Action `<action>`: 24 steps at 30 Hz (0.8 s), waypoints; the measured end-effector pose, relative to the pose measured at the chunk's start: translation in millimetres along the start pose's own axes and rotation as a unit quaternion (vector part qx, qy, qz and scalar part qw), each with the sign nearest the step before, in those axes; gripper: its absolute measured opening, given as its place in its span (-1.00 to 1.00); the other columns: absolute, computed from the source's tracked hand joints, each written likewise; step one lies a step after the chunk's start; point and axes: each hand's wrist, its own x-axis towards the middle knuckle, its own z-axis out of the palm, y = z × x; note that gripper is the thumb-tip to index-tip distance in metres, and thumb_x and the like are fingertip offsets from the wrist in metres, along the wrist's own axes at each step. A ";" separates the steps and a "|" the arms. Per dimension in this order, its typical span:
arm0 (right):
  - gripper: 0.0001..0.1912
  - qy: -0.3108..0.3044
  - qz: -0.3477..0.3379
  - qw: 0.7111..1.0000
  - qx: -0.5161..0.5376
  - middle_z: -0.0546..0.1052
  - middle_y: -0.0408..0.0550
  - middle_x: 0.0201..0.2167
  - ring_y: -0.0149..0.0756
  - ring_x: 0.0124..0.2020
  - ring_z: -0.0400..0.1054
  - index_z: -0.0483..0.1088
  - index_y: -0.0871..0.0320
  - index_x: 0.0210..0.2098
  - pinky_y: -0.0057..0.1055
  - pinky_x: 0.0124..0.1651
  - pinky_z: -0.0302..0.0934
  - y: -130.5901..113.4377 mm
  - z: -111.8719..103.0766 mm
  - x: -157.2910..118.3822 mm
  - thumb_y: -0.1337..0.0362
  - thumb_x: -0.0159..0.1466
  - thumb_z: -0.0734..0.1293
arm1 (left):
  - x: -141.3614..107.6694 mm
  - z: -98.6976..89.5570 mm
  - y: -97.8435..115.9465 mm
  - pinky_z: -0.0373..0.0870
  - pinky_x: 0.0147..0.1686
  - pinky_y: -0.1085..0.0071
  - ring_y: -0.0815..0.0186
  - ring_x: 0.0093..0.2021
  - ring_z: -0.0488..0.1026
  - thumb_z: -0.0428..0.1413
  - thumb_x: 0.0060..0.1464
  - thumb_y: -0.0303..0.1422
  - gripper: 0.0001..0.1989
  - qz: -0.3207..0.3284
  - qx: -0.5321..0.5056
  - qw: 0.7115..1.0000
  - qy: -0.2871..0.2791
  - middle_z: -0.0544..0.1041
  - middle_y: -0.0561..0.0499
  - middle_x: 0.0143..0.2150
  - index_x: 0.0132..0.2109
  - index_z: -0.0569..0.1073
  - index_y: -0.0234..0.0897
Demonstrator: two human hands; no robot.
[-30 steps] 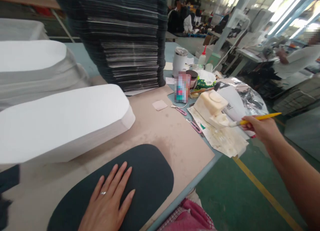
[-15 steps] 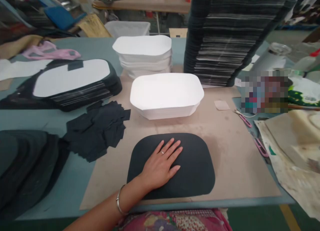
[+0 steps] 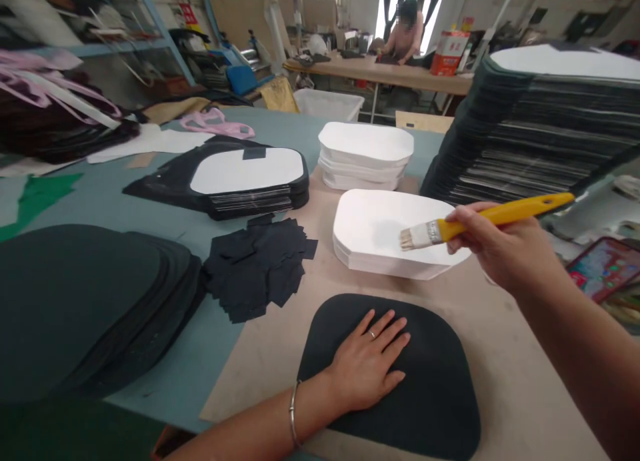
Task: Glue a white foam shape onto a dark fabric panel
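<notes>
Resting the left hand flat on the dark sheet, with fingers a bit fanned out, gripping nothing. Holding a yellow brush over the white stack with the right hand, fingers curled snug round the handle. Got that sheet on the brown board, just in front of the stack.

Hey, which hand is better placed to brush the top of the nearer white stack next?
Right, most likely. The right hand already grips the yellow brush, its bristles at or just above the nearer white stack. The left hand lies flat on the dark sheet, holding no tool.
</notes>
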 end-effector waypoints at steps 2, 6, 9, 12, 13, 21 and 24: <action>-0.67 -0.055 -0.021 0.998 0.001 0.54 -0.09 -0.50 -0.38 -0.53 0.42 0.51 0.20 -0.28 -0.47 -0.45 0.34 -13.7 36.5 21.2 0.01 0.29 0.44 | 7.9 -12.3 3.3 0.00 0.45 0.09 0.14 0.50 0.01 -0.05 0.38 -0.06 -0.41 0.017 -0.007 1.000 0.019 0.18 -0.09 0.49 0.40 0.25 -0.27; -0.67 -0.164 -0.047 0.983 -0.073 0.49 -0.15 -0.61 -0.40 -0.55 0.37 0.52 0.21 -0.32 -0.48 -0.42 0.29 -28.4 79.7 39.8 0.04 0.33 0.39 | 45.0 -53.6 4.5 -0.08 0.48 0.21 0.19 0.51 -0.03 -0.10 0.42 -0.17 -0.47 0.056 0.016 0.993 0.103 0.22 -0.13 0.47 0.36 0.29 -0.41; -0.65 -0.223 -0.050 0.966 -0.116 0.46 -0.18 -0.62 -0.43 -0.56 0.34 0.48 0.19 -0.39 -0.50 -0.44 0.25 -30.3 97.9 46.5 0.03 0.34 0.37 | 75.9 -71.9 -5.3 -0.13 0.49 0.09 0.09 0.51 -0.04 -0.06 0.40 -0.20 -0.46 0.021 0.067 0.988 0.141 0.18 -0.20 0.48 0.37 0.27 -0.44; -0.64 -0.251 -0.048 0.959 -0.125 0.45 -0.19 -0.62 -0.44 -0.56 0.33 0.47 0.20 -0.38 -0.50 -0.43 0.25 -26.6 112.0 57.2 0.01 0.34 0.35 | 92.5 -70.2 -17.4 -0.09 0.45 -0.08 -0.04 0.47 0.09 0.01 0.36 -0.17 -0.41 -0.040 0.097 0.985 0.141 0.24 -0.30 0.43 0.39 0.23 -0.43; -0.65 -0.250 -0.041 0.960 -0.119 0.45 -0.19 -0.63 -0.43 -0.57 0.33 0.48 0.21 -0.37 -0.50 -0.43 0.25 -24.4 116.6 62.4 0.02 0.33 0.35 | 94.5 -67.6 -20.3 -0.06 0.44 -0.10 -0.05 0.45 0.12 0.01 0.36 -0.17 -0.40 -0.047 0.100 0.984 0.138 0.26 -0.32 0.42 0.39 0.22 -0.44; -0.76 -0.140 0.043 0.989 0.000 0.49 -0.09 -0.61 -0.49 -0.65 0.27 0.50 0.32 -0.38 -0.53 -0.57 0.22 3.7 151.6 134.8 0.22 0.27 0.41 | 90.6 -62.5 -25.1 0.05 0.41 -0.03 -0.02 0.43 0.16 -0.05 0.39 -0.20 -0.45 -0.036 0.105 0.982 0.150 0.26 -0.30 0.42 0.35 0.28 -0.49; -0.81 -0.092 0.049 0.994 -0.014 0.46 -0.10 -0.65 -0.47 -0.67 0.28 0.49 0.32 -0.42 -0.52 -0.60 0.23 10.5 151.0 166.7 0.31 0.26 0.40 | 89.6 -64.5 -25.4 0.03 0.42 0.01 0.02 0.45 0.12 -0.07 0.40 -0.20 -0.45 -0.044 0.115 0.982 0.145 0.26 -0.24 0.42 0.37 0.27 -0.46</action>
